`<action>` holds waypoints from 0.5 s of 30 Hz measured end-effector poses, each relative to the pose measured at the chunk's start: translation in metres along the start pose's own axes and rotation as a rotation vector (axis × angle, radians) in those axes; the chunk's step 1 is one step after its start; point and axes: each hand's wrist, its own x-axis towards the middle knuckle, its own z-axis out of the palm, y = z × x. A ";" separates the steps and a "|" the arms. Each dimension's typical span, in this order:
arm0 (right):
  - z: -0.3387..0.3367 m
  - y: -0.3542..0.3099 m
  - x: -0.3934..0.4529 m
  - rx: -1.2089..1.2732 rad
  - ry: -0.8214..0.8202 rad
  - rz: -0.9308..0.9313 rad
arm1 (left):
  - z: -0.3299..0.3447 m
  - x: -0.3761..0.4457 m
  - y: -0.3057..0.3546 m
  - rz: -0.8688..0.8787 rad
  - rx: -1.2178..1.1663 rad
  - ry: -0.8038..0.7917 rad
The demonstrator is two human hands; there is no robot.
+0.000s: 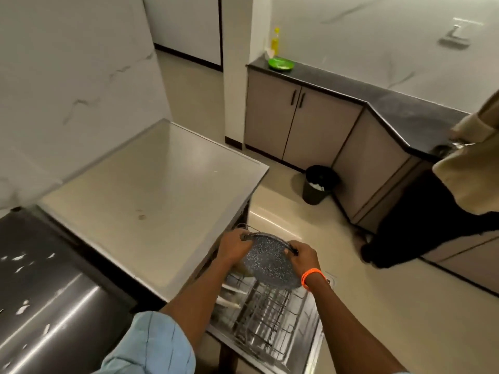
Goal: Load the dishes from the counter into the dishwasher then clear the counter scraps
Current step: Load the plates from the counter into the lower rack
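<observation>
A round, grey speckled pan [267, 261] with two small dark side handles hangs tilted over the dishwasher's pulled-out wire rack [266, 317]. My left hand [233, 245] grips its far-left handle. My right hand [303, 256], with an orange band at the wrist, grips the right handle. A few pale dishes [229, 294] stand in the rack's left side, partly hidden by my left arm. The open dishwasher door [307, 344] lies flat under the rack.
A steel counter [151, 201] sits left of the dishwasher. A black bin [318, 184] stands on the floor by grey cabinets. A green plate [280, 63] and a yellow bottle [275, 40] rest on the far dark counter. Another person [442, 206] stands at right.
</observation>
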 end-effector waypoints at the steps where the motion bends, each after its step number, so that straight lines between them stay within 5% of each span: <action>1: 0.005 0.007 0.011 0.012 0.030 0.036 | 0.010 0.016 -0.006 -0.019 0.020 -0.038; 9: 0.051 0.048 0.085 0.143 0.037 0.252 | 0.065 0.105 -0.029 -0.138 0.041 -0.241; 15: 0.110 0.087 0.157 0.141 0.057 0.225 | 0.112 0.185 -0.080 -0.141 0.121 -0.197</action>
